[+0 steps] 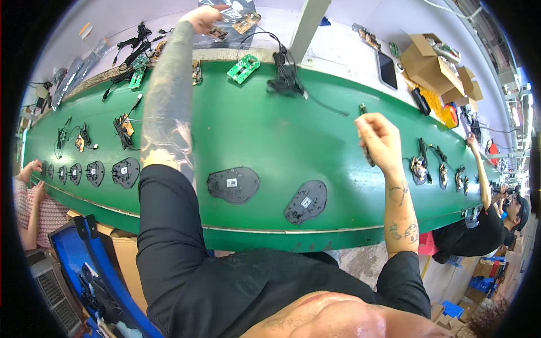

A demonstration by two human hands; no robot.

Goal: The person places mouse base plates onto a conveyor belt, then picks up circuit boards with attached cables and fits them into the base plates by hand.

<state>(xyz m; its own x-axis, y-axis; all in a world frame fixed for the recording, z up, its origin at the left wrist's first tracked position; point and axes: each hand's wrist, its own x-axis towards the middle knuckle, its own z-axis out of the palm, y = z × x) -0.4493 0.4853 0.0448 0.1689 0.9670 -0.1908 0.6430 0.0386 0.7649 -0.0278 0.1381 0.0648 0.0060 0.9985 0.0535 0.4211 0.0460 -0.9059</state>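
At the far side, my left hand (202,20) reaches over a clear plastic bag (231,11), its fingers stretched out. Close under the fingers lies a small brown circuit board (217,34); whether they touch it I cannot tell. Another brown board (246,23) rests beside it on the bag. Above the green belt, my right hand (381,139) is closed around a slim black item (363,107) that sticks out at both ends of the grip. Two dark grey rounded plates with white labels, the left one (233,185) and the right one (306,203), lie on the belt nearest me.
A green circuit board (243,69) and a bundled black cable (284,76) sit at the belt's far edge (327,76). A white post (308,28) rises behind. More plates (125,172) and cabled boards (418,168) line the belt. Co-workers' arms (482,174) reach in at both sides.
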